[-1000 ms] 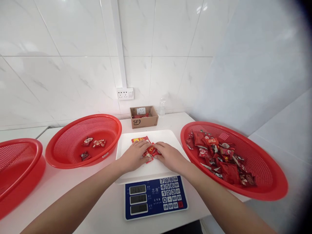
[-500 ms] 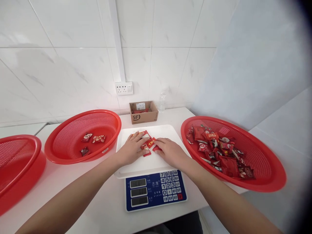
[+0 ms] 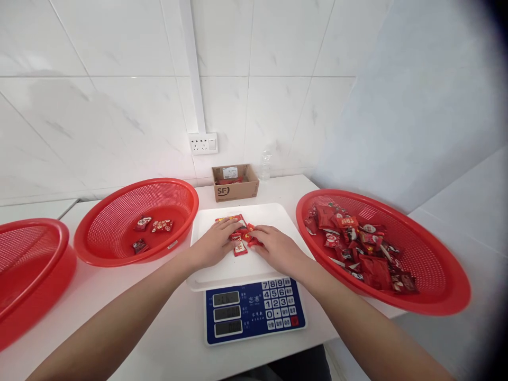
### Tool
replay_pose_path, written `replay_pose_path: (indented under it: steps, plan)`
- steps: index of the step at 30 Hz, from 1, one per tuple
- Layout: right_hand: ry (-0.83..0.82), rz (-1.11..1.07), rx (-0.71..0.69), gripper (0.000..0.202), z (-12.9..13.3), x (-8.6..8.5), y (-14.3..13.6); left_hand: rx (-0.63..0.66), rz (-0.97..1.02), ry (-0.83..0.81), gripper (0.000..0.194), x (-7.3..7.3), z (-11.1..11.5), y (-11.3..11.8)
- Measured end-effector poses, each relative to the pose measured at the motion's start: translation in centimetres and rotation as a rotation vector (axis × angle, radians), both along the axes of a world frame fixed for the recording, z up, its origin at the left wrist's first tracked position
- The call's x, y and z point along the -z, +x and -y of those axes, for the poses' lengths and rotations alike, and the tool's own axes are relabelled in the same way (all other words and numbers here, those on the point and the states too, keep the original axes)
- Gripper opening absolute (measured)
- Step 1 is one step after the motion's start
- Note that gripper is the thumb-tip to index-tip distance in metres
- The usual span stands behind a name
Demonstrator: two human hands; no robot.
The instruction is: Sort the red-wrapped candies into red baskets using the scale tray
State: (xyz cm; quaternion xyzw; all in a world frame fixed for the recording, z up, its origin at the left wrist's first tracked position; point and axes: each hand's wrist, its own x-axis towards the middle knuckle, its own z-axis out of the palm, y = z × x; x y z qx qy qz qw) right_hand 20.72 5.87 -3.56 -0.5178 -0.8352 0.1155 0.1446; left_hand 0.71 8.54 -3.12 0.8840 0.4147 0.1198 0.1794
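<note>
Several small red packets lie in a pile on the white tray of a scale. My left hand rests palm down at the pile's left side, its fingers spread over the packets. From the right, my right hand touches the pile with its fingers curved close together; what lies under the fingertips is partly hidden. Below the tray is the scale's blue panel, with three displays and a keypad.
A red basket full of red packets stands at right. Another red basket at left holds 3 packets, beside a further basket at the edge. A cardboard box and clear bottle stand behind.
The packets between my hands have shifted slightly closer together, and the front one has turned more upright in view. Both hands have stayed nearly in place.
</note>
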Motion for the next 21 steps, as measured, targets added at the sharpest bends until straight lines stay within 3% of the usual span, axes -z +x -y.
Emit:
replay_pose_path:
  steps: [10, 15, 18, 21]
  plan:
    - [0.034, -0.021, -0.008, 0.026, 0.6, -0.3, 0.9, 0.014, -0.005, 0.001, 0.047, 0.2, 0.0, 0.6]
    - [0.069, -0.074, 0.120, 0.035, 1.9, -0.4, 3.1, -0.035, -0.079, 0.082, 0.040, 0.1, 0.7, 1.6]
    - [0.089, -0.139, 0.168, 0.038, 3.1, -0.3, 4.5, -0.009, -0.140, 0.134, 0.040, 0.0, 1.0, 2.4]
    - [0.096, -0.179, 0.216, 0.040, 4.2, -0.1, 5.6, 0.032, -0.137, 0.087, 0.043, 0.1, 0.8, 3.1]
